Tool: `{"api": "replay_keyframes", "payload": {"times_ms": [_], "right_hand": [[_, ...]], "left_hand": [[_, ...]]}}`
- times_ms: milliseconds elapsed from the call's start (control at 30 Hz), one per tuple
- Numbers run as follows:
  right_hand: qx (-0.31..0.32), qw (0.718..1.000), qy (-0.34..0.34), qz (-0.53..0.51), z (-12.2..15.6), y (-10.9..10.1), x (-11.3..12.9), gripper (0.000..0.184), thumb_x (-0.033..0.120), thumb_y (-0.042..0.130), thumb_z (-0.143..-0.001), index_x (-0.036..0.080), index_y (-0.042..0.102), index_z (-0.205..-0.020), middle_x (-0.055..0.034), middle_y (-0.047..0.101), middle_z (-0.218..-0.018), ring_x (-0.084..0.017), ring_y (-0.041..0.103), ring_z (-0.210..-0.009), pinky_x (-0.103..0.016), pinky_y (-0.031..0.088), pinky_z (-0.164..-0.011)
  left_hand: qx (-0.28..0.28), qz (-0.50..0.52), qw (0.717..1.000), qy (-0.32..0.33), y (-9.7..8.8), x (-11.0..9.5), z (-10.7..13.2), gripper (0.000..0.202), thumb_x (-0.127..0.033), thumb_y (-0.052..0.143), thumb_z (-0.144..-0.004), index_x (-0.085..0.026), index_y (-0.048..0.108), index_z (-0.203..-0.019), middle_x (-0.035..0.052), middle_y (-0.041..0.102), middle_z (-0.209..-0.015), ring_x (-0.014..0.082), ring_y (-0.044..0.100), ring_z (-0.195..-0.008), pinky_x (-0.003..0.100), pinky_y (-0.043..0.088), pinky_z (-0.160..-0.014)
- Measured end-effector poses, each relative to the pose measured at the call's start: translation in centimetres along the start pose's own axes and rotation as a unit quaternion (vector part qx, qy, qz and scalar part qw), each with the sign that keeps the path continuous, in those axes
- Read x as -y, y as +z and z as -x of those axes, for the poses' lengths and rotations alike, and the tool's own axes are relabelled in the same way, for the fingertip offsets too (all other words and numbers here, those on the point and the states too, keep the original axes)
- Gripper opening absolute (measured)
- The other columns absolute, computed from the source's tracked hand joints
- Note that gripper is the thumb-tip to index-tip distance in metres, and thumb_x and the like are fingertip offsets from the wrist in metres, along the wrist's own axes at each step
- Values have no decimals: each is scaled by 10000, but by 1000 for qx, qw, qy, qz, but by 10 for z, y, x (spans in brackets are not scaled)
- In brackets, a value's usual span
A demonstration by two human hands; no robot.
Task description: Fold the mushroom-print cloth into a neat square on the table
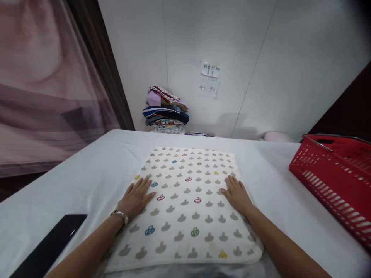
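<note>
A white cloth point(185, 210) printed with grey, red, blue, green and yellow mushrooms lies spread out in front of me, folded into a rough rectangle. My left hand point(136, 199) rests flat on its left edge, fingers stretched forward, a bracelet point(121, 217) round the wrist. On the opposite edge my right hand point(237, 194) lies flat too, with the fingers together and the thumb apart. Neither hand grips anything. The cloth's near edge reaches the front of the table.
A white-covered table point(113, 154) bears the cloth. To the left lies a black phone-like slab point(50, 247); at right stands a red plastic basket point(333, 173). Behind the table, folded fabrics point(166, 110) are stacked against the wall. A pink curtain point(55, 96) hangs left.
</note>
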State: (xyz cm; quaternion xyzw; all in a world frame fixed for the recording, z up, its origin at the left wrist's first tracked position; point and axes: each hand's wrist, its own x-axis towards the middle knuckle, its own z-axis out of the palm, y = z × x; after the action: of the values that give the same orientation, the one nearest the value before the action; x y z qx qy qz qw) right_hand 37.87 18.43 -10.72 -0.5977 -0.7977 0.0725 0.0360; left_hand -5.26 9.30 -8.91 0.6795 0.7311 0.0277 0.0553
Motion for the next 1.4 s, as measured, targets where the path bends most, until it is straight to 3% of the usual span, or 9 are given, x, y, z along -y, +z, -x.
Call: {"api": "replay_keyframes", "payload": {"times_ms": [100,200,467,567,667,800,1000,1267,1400], "right_hand": [[14,1000,4,-1,-5,-4,8,726,597,177,-869,120,278,-1408,-99,186,-1496,-228,105,-1383,-422,86,-1101],[20,1000,-23,-8,-26,-12,27,753,613,148,-864,117,228,-1425,-90,145,-1506,-219,62,-1388,-410,55,-1106],[42,996,-78,-32,-139,-19,93,775,628,93,-857,121,146,-1441,-75,36,-1522,-207,-24,-1390,-391,-18,-1097],[25,997,-62,-29,-175,-14,90,769,620,102,-863,110,144,-1437,-88,60,-1521,-210,-11,-1388,-402,-18,-1092],[29,999,-15,-20,-194,-10,65,727,607,132,-871,144,189,-1428,-66,103,-1518,-203,36,-1383,-416,10,-1090],[36,998,48,-6,-200,-13,21,692,596,148,-874,182,200,-1426,-48,116,-1518,-207,59,-1379,-453,25,-1082],[29,993,113,9,-192,-21,-24,714,586,147,-873,135,204,-1424,-88,134,-1511,-236,80,-1375,-470,52,-1079],[24,991,129,14,-189,-20,-37,712,583,110,-873,147,188,-1430,-72,121,-1514,-218,64,-1379,-486,64,-1078],[14,992,127,19,-187,-16,-36,728,587,113,-872,122,204,-1424,-90,125,-1512,-234,60,-1380,-480,59,-1081]], "left_hand": [[-9,9,1000,-8,-4,-1,-11,558,-487,269,-886,-225,385,-1366,55,285,-1462,243,217,-1357,453,238,-1068],[-30,-8,999,7,-13,-13,-37,592,-511,295,-875,-188,387,-1363,80,275,-1467,255,198,-1362,452,211,-1078],[5,-33,999,34,-26,-60,-159,670,-572,265,-861,-177,306,-1401,66,142,-1508,242,95,-1384,460,111,-1095],[0,-33,999,30,-20,-55,-198,699,-601,246,-849,-186,288,-1410,64,130,-1511,257,84,-1384,476,79,-1093],[8,-19,999,-26,-10,-36,-222,759,-642,213,-829,-170,263,-1420,85,140,-1507,290,103,-1377,507,86,-1082],[2,-3,999,-45,-1,-18,-229,807,-673,150,-812,-161,231,-1430,70,128,-1510,284,92,-1379,507,82,-1086],[17,-3,999,-48,-4,-21,-224,810,-671,146,-810,-161,211,-1436,52,107,-1513,273,80,-1382,496,77,-1090],[-6,-5,999,-44,-2,-16,-229,827,-699,173,-793,-164,273,-1416,75,176,-1502,289,128,-1371,490,129,-1080],[-20,-6,996,-84,-2,-2,-227,862,-727,169,-771,-159,298,-1406,88,182,-1499,324,110,-1368,547,121,-1063]]}}
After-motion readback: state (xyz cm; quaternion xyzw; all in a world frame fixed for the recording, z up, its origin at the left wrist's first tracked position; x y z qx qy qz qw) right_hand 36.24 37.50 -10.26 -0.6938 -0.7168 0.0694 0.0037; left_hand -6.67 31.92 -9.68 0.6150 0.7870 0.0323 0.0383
